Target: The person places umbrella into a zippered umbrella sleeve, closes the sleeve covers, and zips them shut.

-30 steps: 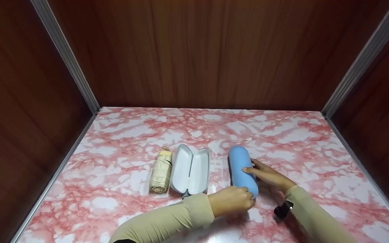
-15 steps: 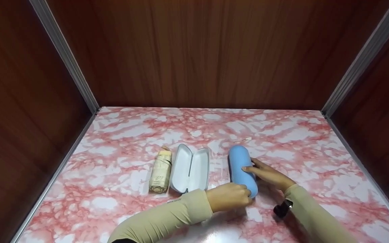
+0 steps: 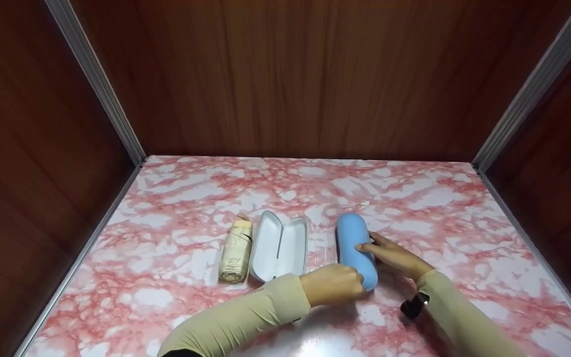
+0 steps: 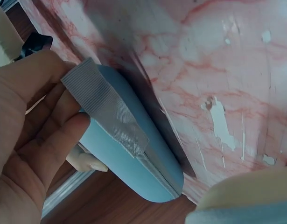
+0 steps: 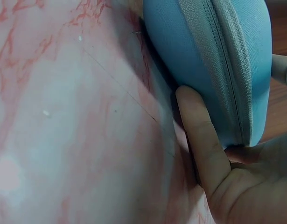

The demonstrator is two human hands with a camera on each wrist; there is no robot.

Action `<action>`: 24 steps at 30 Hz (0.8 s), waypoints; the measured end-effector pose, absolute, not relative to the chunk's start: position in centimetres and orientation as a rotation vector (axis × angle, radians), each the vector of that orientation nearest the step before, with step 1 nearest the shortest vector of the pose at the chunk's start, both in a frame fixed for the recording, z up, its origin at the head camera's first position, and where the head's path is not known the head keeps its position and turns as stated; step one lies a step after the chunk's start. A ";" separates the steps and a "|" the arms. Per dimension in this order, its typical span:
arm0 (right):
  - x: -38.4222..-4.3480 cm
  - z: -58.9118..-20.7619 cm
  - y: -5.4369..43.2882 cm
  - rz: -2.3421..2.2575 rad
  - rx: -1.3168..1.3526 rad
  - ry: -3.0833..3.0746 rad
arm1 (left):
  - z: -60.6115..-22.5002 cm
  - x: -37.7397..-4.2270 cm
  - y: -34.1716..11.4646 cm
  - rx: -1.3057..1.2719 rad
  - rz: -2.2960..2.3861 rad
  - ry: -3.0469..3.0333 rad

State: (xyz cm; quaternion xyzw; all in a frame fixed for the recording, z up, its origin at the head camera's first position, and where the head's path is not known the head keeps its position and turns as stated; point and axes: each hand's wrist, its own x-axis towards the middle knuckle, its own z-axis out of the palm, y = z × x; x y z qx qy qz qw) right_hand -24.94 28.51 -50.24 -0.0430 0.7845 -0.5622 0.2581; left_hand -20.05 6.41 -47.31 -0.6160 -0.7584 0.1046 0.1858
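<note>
A light blue zippered case (image 3: 352, 238) lies lengthwise on the marbled tabletop, and its grey zip (image 5: 225, 70) is closed where it shows. At its near end my left hand (image 3: 332, 285) pinches a wide grey fabric strap (image 4: 103, 102) between thumb and fingers. My right hand (image 3: 397, 258) grips the case from the right side, thumb on top; in the right wrist view one finger (image 5: 201, 135) lies along its lower side. Left of the case, an open glasses case (image 3: 293, 248) shows its pale inside. Beyond that lies a folded umbrella (image 3: 236, 253) in a cream cover.
Dark wood panels (image 3: 285, 79) wall off the back and both sides of the tabletop (image 3: 191, 188). Metal strips (image 3: 99, 84) run along the corners. My left sleeve (image 3: 251, 312) crosses in front of the open glasses case.
My left hand has shifted slightly left and away from me at the near end of the blue case. The right hand and the case have hardly moved.
</note>
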 end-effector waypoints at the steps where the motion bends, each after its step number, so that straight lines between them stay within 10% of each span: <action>1: -25.0 -50.2 28.5 -1.520 -0.109 2.130 | -47.3 -20.2 6.3 -1.744 0.270 -2.165; 24: -25.2 -50.2 28.5 -1.543 -0.061 2.149 | -46.8 -21.9 5.0 -1.597 0.193 -2.358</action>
